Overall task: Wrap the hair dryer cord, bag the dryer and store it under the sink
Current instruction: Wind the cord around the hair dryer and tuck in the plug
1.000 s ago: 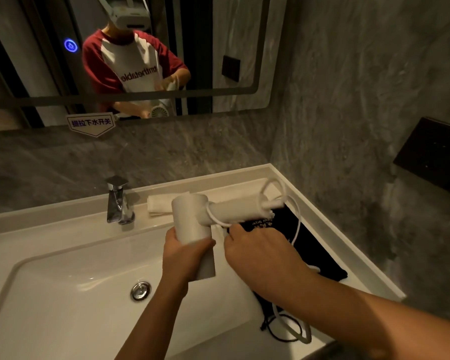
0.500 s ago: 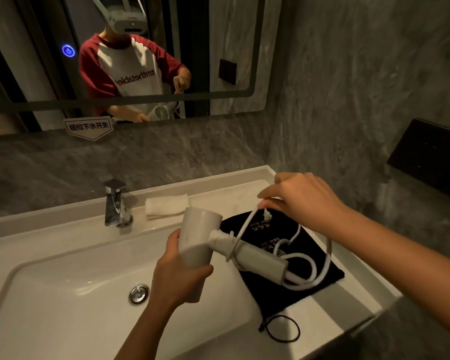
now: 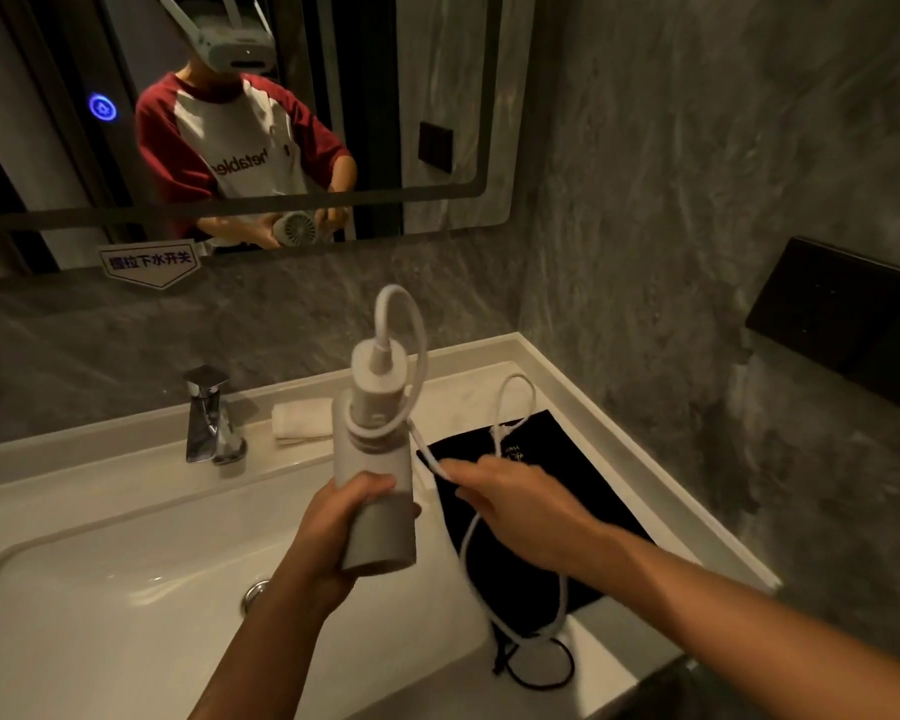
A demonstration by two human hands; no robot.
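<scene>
My left hand (image 3: 341, 530) grips the barrel of the white hair dryer (image 3: 372, 459) above the basin, and the dryer's handle points away from me toward the wall. The white cord (image 3: 419, 356) arcs from the handle's end and loops around the handle's base. My right hand (image 3: 520, 504) pinches the cord just right of the dryer; the loose cord hangs below it in a long loop. Under that hand a black drawstring bag (image 3: 588, 475) lies flat on the counter, its string (image 3: 541, 667) coiled near the front edge.
A white sink basin (image 3: 100, 589) with a metal drain lies below my left arm. A chrome faucet (image 3: 209, 418) and a folded white towel (image 3: 300, 420) sit along the back ledge. The mirror (image 3: 230, 122) hangs above. A grey stone wall with a black box (image 3: 842, 314) closes the right side.
The dryer has turned so its handle swung from pointing right to pointing away from me. My right hand came down from above the bag to beside the barrel, bringing the cord around the handle.
</scene>
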